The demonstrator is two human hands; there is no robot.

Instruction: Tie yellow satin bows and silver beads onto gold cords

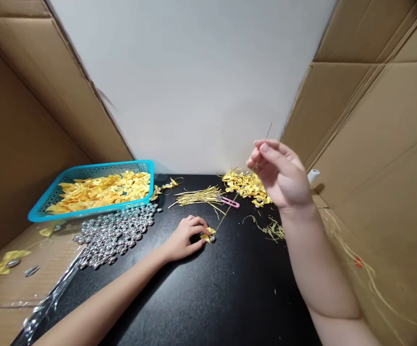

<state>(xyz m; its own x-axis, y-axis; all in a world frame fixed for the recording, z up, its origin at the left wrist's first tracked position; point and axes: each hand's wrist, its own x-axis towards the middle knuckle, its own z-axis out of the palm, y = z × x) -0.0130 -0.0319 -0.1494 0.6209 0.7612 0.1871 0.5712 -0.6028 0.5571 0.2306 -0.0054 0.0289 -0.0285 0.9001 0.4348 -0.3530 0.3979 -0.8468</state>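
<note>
My left hand [190, 238] rests on the black table, its fingers closed on a small yellow ribbon bow [208, 235] with a silver bead [213, 238] at its side. Raised above the table, my right hand [278, 170] pinches a thin gold cord [232, 205] between thumb and fingertips. The cord runs slanting down from that pinch to the bow, and a short end sticks up past the fingers. Behind my left hand lies a bundle of gold cords [197, 197], with a pink hair clip [230, 202] at its right end.
A blue basket [152, 185] of yellow bows stands at the left, with many silver beads [118, 235] in front. A heap of beaded bows [242, 185] lies at the back right, near cord scraps [275, 230]. Cardboard walls [381, 158] flank the black table [179, 302].
</note>
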